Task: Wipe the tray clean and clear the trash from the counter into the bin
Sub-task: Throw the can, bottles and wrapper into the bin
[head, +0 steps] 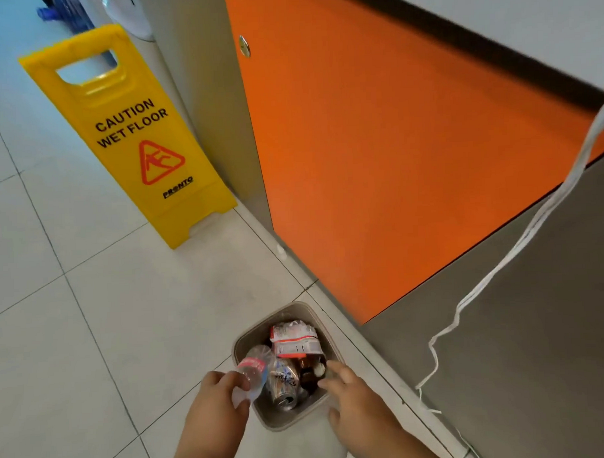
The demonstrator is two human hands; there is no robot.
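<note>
A small beige bin [241, 340] stands on the tiled floor beside the counter base. Inside lie a red-and-white wrapper [294, 338], a crushed can [283, 380] and a brown bottle [309, 370]. My left hand [214, 406] grips the lower end of a clear plastic bottle [255, 365] with a red label, tilted over the bin's left rim. My right hand [351, 395] hovers over the bin's right rim, fingers spread and holding nothing. The tray and the counter top are out of view.
A yellow wet-floor sign [133, 132] stands on the floor to the upper left. An orange cabinet door [376, 151] and a grey panel [519, 324] rise on the right. A white cable [520, 241] hangs down the panel to the floor.
</note>
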